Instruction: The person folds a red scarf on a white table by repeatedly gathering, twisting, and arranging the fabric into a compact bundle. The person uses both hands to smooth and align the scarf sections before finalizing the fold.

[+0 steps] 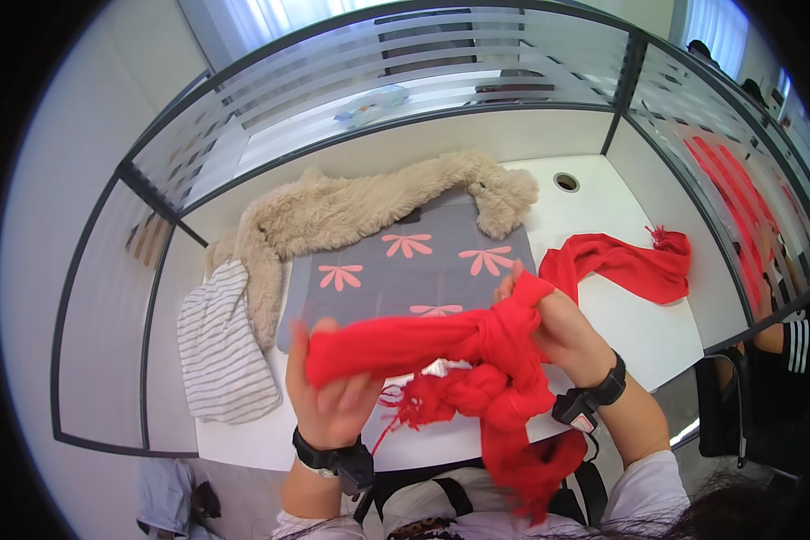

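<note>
The fingers of the left hand [335, 400] are bent around the left end of a band of the red scarf [396, 346]; blur there hides how firmly they press. The right hand [571, 337] has its fingers and thumb closed about the cloth beside a bulky knot [504, 328], fingertips showing at its far side. The scarf is held in the air above the desk's near edge, its band stretched between the hands.

To handle it well, I would steady the knot with the right hand and draw the left gently and evenly, since soft cloth like this probably tightens if tugged. The fringed end [414, 405] and the twisted part beside it crowd the space under the band, and the long tail [531, 472] hanging past the near edge could snag.

Beneath and beyond lies a grey cloth [405, 279] with pink shapes, mid-desk. A beige fluffy scarf [351, 211] runs along the far edge and bends down the left side; a striped cloth [225, 351] sits toward the near left corner. More red cloth [630, 261] lies by the right edge of the white desk [616, 193], whether joined to the held piece I cannot tell.
</note>
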{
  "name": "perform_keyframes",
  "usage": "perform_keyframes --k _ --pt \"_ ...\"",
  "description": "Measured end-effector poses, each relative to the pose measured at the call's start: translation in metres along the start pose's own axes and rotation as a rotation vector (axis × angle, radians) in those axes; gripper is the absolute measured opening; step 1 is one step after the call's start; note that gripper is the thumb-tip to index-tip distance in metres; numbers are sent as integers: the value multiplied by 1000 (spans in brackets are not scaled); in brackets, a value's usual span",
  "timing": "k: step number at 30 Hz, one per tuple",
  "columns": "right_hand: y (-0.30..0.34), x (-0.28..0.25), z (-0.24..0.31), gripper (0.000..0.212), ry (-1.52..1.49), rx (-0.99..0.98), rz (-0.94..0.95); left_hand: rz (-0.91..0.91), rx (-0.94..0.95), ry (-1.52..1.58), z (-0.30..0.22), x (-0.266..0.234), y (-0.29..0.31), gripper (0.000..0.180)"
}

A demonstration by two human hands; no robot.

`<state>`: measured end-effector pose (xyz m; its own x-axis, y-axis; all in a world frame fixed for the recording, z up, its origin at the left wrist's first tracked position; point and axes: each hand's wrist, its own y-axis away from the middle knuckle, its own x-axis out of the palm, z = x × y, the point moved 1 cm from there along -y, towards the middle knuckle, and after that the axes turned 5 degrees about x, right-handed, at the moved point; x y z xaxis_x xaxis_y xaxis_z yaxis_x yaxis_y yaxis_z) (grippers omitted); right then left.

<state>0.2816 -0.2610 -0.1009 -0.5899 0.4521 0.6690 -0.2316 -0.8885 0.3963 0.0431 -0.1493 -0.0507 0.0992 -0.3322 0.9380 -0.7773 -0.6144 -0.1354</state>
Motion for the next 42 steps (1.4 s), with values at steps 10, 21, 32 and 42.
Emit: perform_keyframes --k 10,21,32,42 --pt "-3 -20 2 59 512 42 72 498 -878 -1203 -10 16 3 28" --pt "-12 9 2 31 601 144 -64 406 890 -349 -75 -6 8 34" --pt "1 16 25 59 1325 -276 -110 -265 975 -2982 -134 -7 35 52" --pt "-14 -26 48 45 1203 -443 -195 -333 1069 -2987 -162 -25 23 52"
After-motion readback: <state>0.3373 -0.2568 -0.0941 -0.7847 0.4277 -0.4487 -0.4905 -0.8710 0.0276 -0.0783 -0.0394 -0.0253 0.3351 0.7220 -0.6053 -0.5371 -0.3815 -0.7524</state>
